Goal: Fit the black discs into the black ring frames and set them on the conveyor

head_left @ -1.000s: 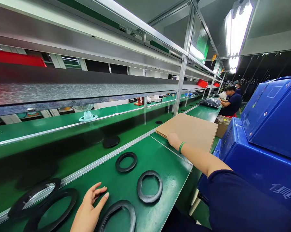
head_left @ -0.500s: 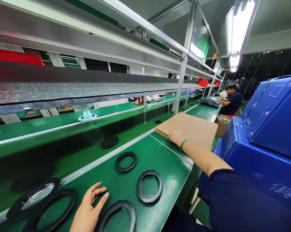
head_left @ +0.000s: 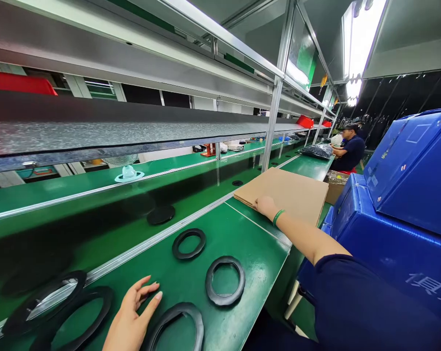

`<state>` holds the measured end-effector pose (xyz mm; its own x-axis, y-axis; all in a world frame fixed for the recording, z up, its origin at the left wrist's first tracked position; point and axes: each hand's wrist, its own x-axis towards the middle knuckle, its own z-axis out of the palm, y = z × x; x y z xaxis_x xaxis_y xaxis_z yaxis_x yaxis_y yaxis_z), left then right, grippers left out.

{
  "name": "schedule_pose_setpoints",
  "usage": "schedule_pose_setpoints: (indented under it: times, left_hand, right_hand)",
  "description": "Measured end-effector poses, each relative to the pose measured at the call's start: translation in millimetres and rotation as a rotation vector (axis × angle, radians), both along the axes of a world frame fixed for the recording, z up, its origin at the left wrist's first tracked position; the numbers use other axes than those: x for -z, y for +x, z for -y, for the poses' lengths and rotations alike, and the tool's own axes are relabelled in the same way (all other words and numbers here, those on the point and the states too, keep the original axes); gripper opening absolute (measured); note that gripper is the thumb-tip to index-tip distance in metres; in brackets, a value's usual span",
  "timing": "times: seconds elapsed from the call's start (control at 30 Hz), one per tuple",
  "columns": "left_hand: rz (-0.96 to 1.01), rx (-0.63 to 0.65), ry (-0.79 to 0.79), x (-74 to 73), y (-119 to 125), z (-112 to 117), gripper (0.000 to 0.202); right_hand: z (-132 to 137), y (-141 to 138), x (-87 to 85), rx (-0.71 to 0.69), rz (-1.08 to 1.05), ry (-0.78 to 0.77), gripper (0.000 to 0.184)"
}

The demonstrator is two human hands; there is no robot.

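Right hand: the person's right hand [head_left: 266,207], a green bracelet [head_left: 278,217] at the wrist, is reached out with its fingers curled in at the near edge of the cardboard stack; it appears to grip that edge, though the thumb's place is not clear.
Cardboard: the cardboard stack [head_left: 288,190] lies flat on the green surface [head_left: 255,265], beyond a pale seam.
Left hand: the left hand [head_left: 130,312] hangs with bent fingers and thumb apart, nothing visible in it, just beside the nearest black ring [head_left: 197,326]; whether they touch cannot be told.
Rings: a second ring [head_left: 224,301] and a third ring [head_left: 187,256] lie flat and apart between the hands; left of the left hand a large ring [head_left: 108,304] overlaps another one [head_left: 15,319].
Channel: a black disc [head_left: 161,215] lies in the sunken green strip alongside.
Just changed: compared with a second ago, the right hand sits slightly farther along the cardboard's edge, with fingers more tucked in; the left hand's pose is unchanged, and the view has shifted slightly.
Meaning: the hold on the cardboard looks firmer, a judgement only; the stack remains down and no ring is held.
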<state>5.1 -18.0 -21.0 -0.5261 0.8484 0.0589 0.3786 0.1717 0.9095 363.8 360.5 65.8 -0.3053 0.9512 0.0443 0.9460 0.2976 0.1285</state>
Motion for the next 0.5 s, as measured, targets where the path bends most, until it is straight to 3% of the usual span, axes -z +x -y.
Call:
schedule_pose_setpoints:
  times: [0.3, 0.5]
  left_hand:
    - [0.028, 0.005, -0.017, 1.2, -0.8, -0.5, 0.082]
    - [0.001, -0.005, -0.029, -2.4, 0.7, -0.1, 0.081]
  right_hand:
    - [-5.6, 29.3, 17.7, -0.163, -0.079, 0.07, 0.04]
    - [-14.1, 23.3, 12.1, -0.18, -0.008, -0.004, 0.031]
